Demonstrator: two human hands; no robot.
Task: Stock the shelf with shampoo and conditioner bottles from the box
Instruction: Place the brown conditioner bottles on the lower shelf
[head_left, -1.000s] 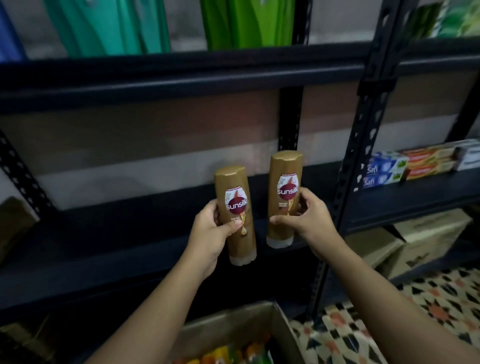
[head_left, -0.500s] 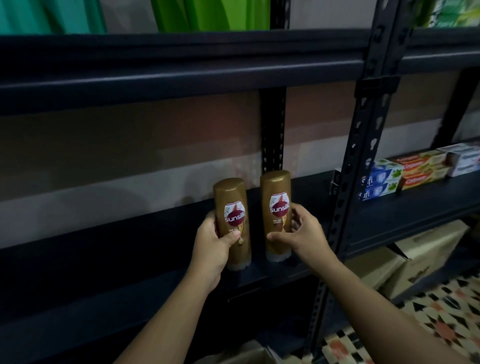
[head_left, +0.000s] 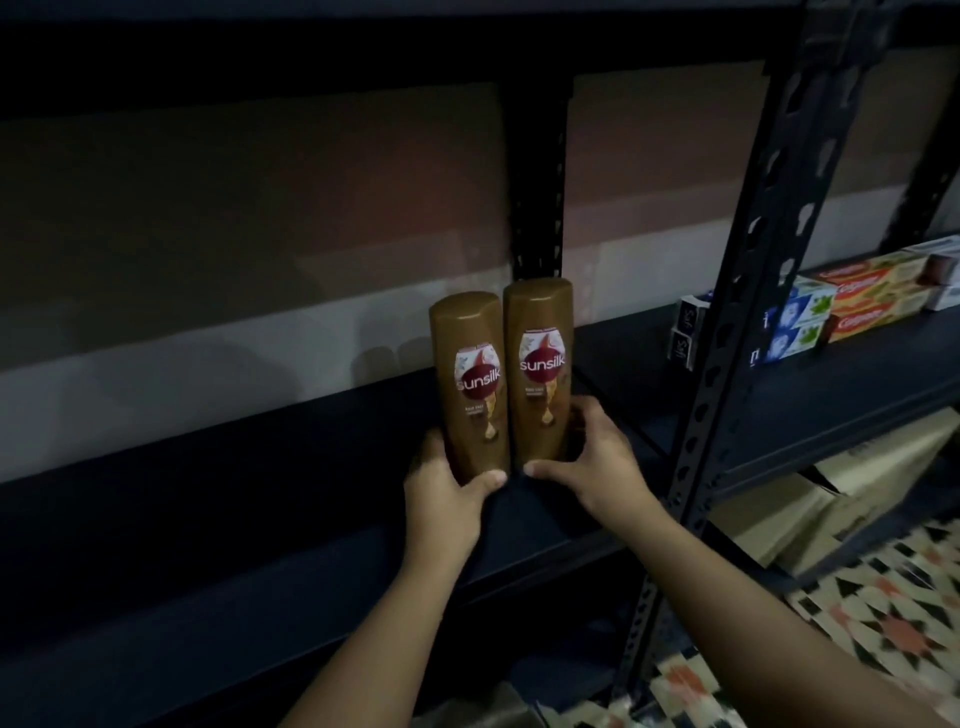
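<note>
Left hand (head_left: 445, 488) grip grasping left bottle (head_left: 470, 384), right hand (head_left: 597, 462) grasping right bottle (head_left: 540, 369), bases hidden

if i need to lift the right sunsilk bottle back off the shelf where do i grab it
Grip the right Sunsilk bottle round its upper body from the right or front: it stands upright, its left side nearly touches the left Sunsilk bottle, and the right hand covers its base.

hands (head_left: 519, 483): bare | forearms: bare, no sleeves | jewellery: none seen
</note>
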